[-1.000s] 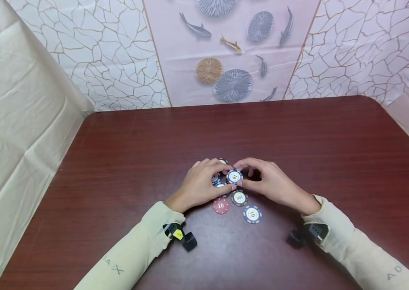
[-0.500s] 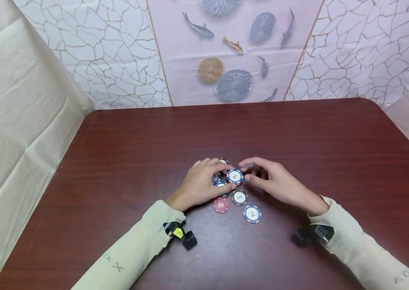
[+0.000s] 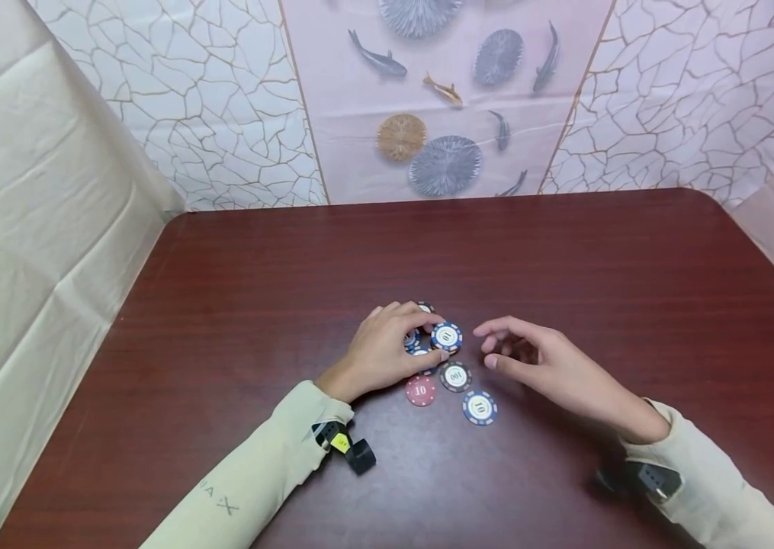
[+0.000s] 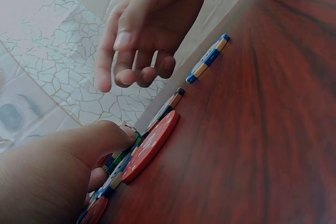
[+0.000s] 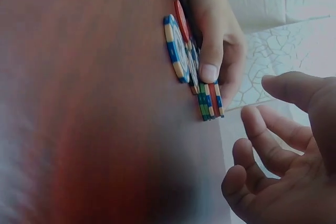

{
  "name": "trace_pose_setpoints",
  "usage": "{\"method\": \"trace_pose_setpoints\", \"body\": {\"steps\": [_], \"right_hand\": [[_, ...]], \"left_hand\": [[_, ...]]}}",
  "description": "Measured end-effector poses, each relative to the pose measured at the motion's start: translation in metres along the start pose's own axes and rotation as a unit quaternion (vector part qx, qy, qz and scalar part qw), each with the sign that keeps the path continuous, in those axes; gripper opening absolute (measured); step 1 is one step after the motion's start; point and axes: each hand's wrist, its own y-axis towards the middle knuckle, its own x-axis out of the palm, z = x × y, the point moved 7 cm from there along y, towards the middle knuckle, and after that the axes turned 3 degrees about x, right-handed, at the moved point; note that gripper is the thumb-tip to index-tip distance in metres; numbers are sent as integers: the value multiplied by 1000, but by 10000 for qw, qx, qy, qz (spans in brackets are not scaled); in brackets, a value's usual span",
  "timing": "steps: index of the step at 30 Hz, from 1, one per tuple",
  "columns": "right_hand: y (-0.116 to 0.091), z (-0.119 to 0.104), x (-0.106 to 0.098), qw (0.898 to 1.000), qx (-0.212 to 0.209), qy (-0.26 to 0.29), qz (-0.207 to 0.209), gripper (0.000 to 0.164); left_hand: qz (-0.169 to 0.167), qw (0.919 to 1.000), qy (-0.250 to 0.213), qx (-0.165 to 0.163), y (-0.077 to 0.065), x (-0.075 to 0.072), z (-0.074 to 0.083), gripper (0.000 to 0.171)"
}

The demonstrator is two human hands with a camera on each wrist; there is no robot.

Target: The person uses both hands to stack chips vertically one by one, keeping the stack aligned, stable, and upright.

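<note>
My left hand (image 3: 380,351) holds a small stack of poker chips (image 3: 446,336) between thumb and forefinger, with a blue-and-white 10 on top. From the right wrist view the stack (image 5: 211,100) shows green, blue and red edges. Off to its right, my right hand (image 3: 554,370) hovers with fingers loosely bent and nothing in them. Under and beside the left hand lie more blue chips (image 3: 411,338), partly hidden by it. A dark chip (image 3: 425,307) peeks out behind the fingers.
In front of the stack, a black 100 chip (image 3: 455,377), a red 10 chip (image 3: 420,390) and a blue 10 chip (image 3: 480,408) lie flat on the brown wooden table (image 3: 277,282). Patterned cloth (image 3: 222,114) hangs behind the table's far edge.
My right hand has let go of the stack and moved away to the right and a little nearer. The left hand keeps its hold, and the loose chips lie as before.
</note>
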Motion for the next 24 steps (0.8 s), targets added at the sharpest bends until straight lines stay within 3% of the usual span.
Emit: {"method": "trace_pose_setpoints", "body": {"steps": [6,17,24], "right_hand": [[-10,4,2,9999,95,-64,-79,31],[-21,3,14,9917,-993,-809,-80,42],[-20,5,24,9819,-1075,-1553,-105,41]], "left_hand": [[54,10000,-21,19,1,1,-1,46],[-29,10000,23,38,2,2,-1,48],[-26,10000,59,30,1,1,-3,49]]}}
